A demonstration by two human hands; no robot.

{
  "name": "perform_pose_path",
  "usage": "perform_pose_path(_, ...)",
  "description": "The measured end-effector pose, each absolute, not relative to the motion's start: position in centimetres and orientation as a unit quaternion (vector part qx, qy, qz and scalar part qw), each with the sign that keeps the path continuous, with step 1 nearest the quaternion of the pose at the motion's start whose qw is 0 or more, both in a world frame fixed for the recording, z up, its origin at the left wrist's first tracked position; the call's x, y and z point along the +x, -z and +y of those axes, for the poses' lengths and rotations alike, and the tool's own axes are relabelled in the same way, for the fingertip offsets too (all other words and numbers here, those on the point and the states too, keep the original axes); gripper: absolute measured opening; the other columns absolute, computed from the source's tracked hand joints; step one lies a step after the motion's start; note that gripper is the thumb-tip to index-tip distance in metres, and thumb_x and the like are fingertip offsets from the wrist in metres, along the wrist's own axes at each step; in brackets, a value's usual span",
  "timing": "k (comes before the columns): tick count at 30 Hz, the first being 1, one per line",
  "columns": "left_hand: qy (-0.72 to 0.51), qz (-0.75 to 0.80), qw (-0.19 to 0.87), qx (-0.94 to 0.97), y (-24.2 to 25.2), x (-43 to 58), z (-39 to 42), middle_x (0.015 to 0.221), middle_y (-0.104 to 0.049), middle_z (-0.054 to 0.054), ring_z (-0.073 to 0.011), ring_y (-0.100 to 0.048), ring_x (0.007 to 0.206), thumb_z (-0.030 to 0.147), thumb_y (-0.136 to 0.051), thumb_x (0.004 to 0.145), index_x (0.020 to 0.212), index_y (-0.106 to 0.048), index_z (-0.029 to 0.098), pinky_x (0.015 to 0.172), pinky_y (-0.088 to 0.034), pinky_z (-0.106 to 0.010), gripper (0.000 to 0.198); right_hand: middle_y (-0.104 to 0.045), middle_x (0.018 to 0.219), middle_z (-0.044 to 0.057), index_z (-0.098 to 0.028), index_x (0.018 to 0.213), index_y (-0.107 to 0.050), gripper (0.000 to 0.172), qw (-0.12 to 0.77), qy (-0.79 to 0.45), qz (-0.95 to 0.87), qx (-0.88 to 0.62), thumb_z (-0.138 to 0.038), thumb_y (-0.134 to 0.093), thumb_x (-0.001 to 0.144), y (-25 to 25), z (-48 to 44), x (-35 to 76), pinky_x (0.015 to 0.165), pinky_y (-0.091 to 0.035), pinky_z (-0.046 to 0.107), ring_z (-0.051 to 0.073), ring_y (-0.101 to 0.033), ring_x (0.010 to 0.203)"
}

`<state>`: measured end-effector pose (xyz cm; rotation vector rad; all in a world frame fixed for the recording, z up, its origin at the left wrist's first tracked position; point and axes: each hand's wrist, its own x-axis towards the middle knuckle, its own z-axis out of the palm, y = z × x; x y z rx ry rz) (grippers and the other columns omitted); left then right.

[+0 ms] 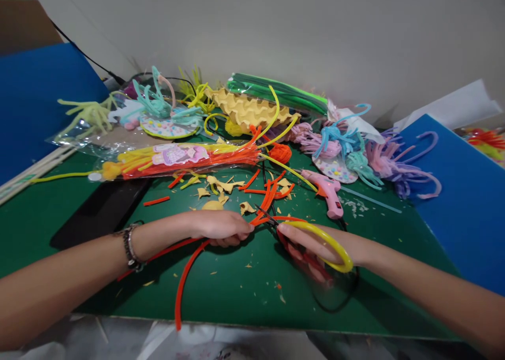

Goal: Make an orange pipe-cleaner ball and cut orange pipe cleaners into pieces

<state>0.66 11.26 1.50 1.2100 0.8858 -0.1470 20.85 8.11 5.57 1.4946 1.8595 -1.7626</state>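
My left hand point(226, 227) is closed around a bundle of orange pipe cleaners point(269, 196), whose ends fan out past the fingers to the upper right. Long tails of the bundle hang below the wrist towards the table's front edge. In my right hand point(302, 238) is a pair of scissors point(333, 244) with yellow and red handles. Its blades meet the pipe cleaners just right of my left fingertips. Short orange offcuts point(157, 201) and torn pieces of yellow egg carton point(223, 186) lie beyond my hands. A pink glue gun point(327, 190) rests on the right.
A bag of orange and yellow pipe cleaners point(185, 159) lies across the middle. Behind it are an egg carton point(248, 107) and green pipe cleaners point(276, 91). A black tablet-like slab point(98, 212) is at left. Blue panels point(445, 191) flank the green table point(236, 302).
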Motion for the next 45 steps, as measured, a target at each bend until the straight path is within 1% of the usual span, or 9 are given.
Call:
perform_pose_path(7, 0.063, 0.393, 0.732, 0.552, -1.4, 0.5, 11.2, 0.042, -0.019, 0.009, -0.0046, -0.014, 0.034, 0.053, -0.047, 0.071, 0.053, -0.031, 0.020, 0.032, -0.010, -0.017, 0.041, -0.042, 0.036, -0.004, -0.017, 0.055, -0.038, 0.060, 0.121, 0.604, 0.598, 0.513, -0.069, -0.015, 0.076, -5.2, 8.2, 21.0, 0.031, -0.034, 0.016, 0.004, -0.036, 0.026)
perform_pose_path(14, 0.050, 0.355, 0.748, 0.559, -1.4, 0.1, 10.6, 0.043, -0.019, 0.009, -0.0044, -0.014, 0.035, 0.058, -0.047, 0.067, 0.052, -0.028, 0.020, 0.033, -0.010, -0.018, 0.045, -0.044, 0.039, -0.003, -0.017, 0.053, -0.038, 0.057, 0.099, 0.577, 0.623, 0.520, -0.067, -0.023, 0.077, -4.9, 7.5, 21.6, 0.032, -0.035, 0.016, 0.007, -0.045, 0.032)
perform_pose_path(23, 0.042, 0.359, 0.738, 0.569, -2.3, 0.1, 10.1, 0.042, -0.019, 0.009, -0.0047, -0.014, 0.035, 0.056, -0.045, 0.068, 0.051, -0.027, 0.020, 0.032, -0.011, -0.018, 0.044, -0.039, 0.034, -0.004, -0.018, 0.046, -0.032, 0.053, 0.098, 0.482, 0.656, 0.573, -0.062, -0.032, 0.077, -6.5, 7.2, 20.6, 0.033, -0.029, 0.017, 0.006, -0.038, 0.031)
perform_pose_path(28, 0.038, 0.358, 0.734, 0.576, -2.8, 0.0, 10.1, 0.042, -0.019, 0.008, -0.0053, -0.014, 0.036, 0.059, -0.046, 0.067, 0.051, -0.027, 0.021, 0.032, -0.011, -0.019, 0.045, -0.039, 0.035, -0.004, -0.018, 0.046, -0.033, 0.056, 0.087, 0.490, 0.658, 0.566, -0.067, -0.035, 0.072, -6.4, 7.0, 20.9, 0.034, -0.029, 0.017, 0.005, -0.039, 0.032)
perform_pose_path(32, 0.039, 0.356, 0.736, 0.574, -2.8, 0.0, 9.8, 0.042, -0.018, 0.008, -0.0052, -0.013, 0.036, 0.058, -0.046, 0.068, 0.050, -0.026, 0.021, 0.033, -0.010, -0.020, 0.046, -0.033, 0.034, -0.006, -0.018, 0.046, -0.031, 0.057, 0.062, 0.500, 0.620, 0.601, -0.071, -0.038, 0.067, -6.1, 6.8, 21.2, 0.031, -0.027, 0.017, 0.004, -0.034, 0.029)
perform_pose_path(35, 0.045, 0.354, 0.739, 0.572, -2.6, -0.2, 9.6, 0.042, -0.019, 0.008, -0.0051, -0.014, 0.036, 0.055, -0.046, 0.071, 0.051, -0.027, 0.020, 0.033, -0.010, -0.020, 0.044, -0.033, 0.032, -0.006, -0.019, 0.044, -0.031, 0.058, 0.022, 0.496, 0.600, 0.627, -0.071, -0.036, 0.067, -5.9, 7.0, 22.0, 0.030, -0.027, 0.018, 0.004, -0.032, 0.028)
perform_pose_path(39, 0.023, 0.335, 0.758, 0.559, -2.7, -0.7, 9.4, 0.045, -0.020, 0.008, -0.0050, -0.014, 0.038, 0.047, -0.043, 0.076, 0.053, -0.027, 0.020, 0.035, -0.010, -0.020, 0.039, -0.035, 0.033, -0.005, -0.019, 0.045, -0.033, 0.058, -0.101, 0.547, 0.615, 0.559, -0.070, -0.032, 0.071, -5.4, 7.3, 23.3, 0.033, -0.028, 0.019, 0.005, -0.033, 0.029)
perform_pose_path(42, -0.016, 0.308, 0.789, 0.531, -3.2, -0.5, 9.0, 0.045, -0.017, 0.009, -0.0046, -0.011, 0.038, 0.040, -0.043, 0.076, 0.054, -0.026, 0.019, 0.036, -0.007, -0.021, 0.034, -0.037, 0.043, -0.007, -0.019, 0.056, -0.035, 0.051, -0.193, 0.599, 0.592, 0.503, -0.068, -0.044, 0.066, -4.9, 7.0, 23.3, 0.034, -0.028, 0.019, 0.005, -0.035, 0.033)
perform_pose_path(45, -0.056, 0.286, 0.815, 0.501, -3.9, 0.5, 8.2, 0.045, -0.017, 0.009, -0.0041, -0.011, 0.037, 0.032, -0.043, 0.073, 0.054, -0.026, 0.019, 0.036, -0.007, -0.020, 0.028, -0.041, 0.054, -0.008, -0.021, 0.064, -0.032, 0.049, -0.321, 0.603, 0.565, 0.463, -0.058, -0.063, 0.057, -4.5, 6.5, 21.8, 0.040, -0.033, 0.019, 0.005, -0.040, 0.040)
